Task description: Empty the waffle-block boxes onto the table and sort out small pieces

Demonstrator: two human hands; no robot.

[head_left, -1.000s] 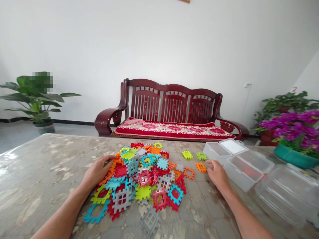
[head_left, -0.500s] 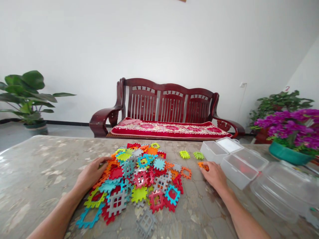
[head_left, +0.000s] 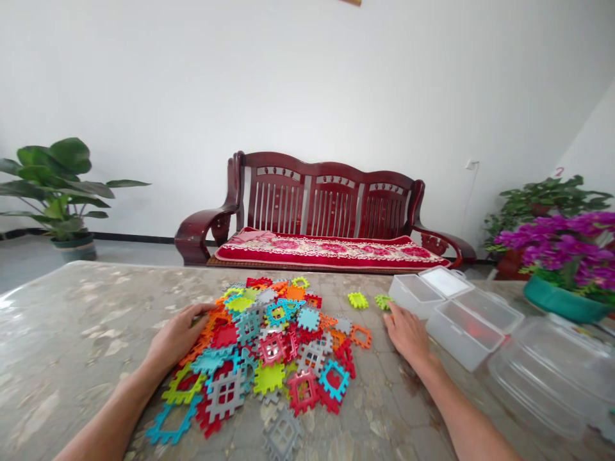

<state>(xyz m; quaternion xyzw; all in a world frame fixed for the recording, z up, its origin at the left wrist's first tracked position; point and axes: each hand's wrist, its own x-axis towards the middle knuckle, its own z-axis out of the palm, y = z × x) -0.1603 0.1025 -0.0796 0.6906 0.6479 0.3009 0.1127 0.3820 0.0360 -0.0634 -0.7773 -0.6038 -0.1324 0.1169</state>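
Observation:
A heap of toothed plastic building panels in red, orange, blue, green and grey lies on the table, some with window-like cut-outs. At the heap's left edge rests my left hand, fingers loosely spread, the tips against the orange panels. My right hand is low over the table to the right, fingers stretched forward and the index fingertip at a small green panel. Whatever lies beneath its palm is hidden. A second small green panel lies flat a little to the left.
Clear plastic boxes with something red inside stand right of my right hand. Transparent lids lie nearer. A teal flowerpot with purple flowers sits at the right. Behind the patterned table is a wooden bench.
My right hand has shifted slightly, its fingertips now at the green panel. The orange panel seen at its fingers is out of sight. My left hand has barely moved.

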